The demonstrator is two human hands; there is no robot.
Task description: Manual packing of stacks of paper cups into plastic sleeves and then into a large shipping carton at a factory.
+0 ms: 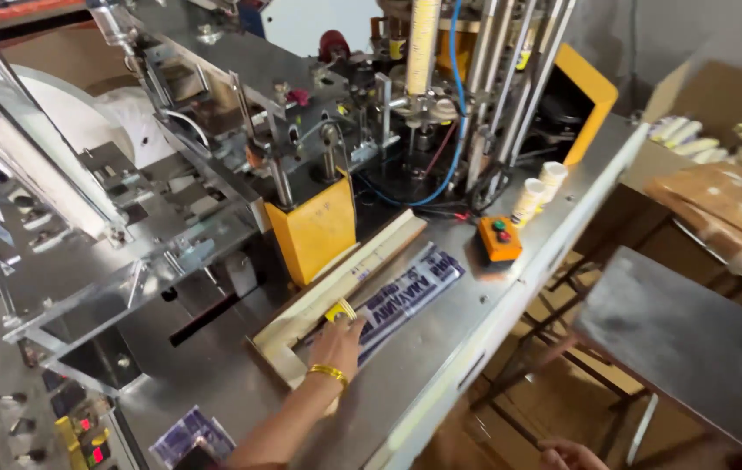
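My left hand [337,345], with a gold bangle on the wrist, reaches onto a steel machine table [441,348]. Its fingertips close on a small yellow striped piece [341,310] at the near end of a stack of blue-and-white printed paper blanks [410,292]. The stack lies flat in an angled wooden guide [336,278] beside a yellow guard box [312,231]. Only the top of my right hand [568,454] shows at the bottom edge, below the table and away from the stack.
An orange button box [499,238] and two white paper cups [539,190] stand past the stack. Machine rods, hoses and a white paper roll [58,113] fill the back. More printed blanks [188,433] lie near a control panel. A grey stool [680,335] and cartons stand to the right.
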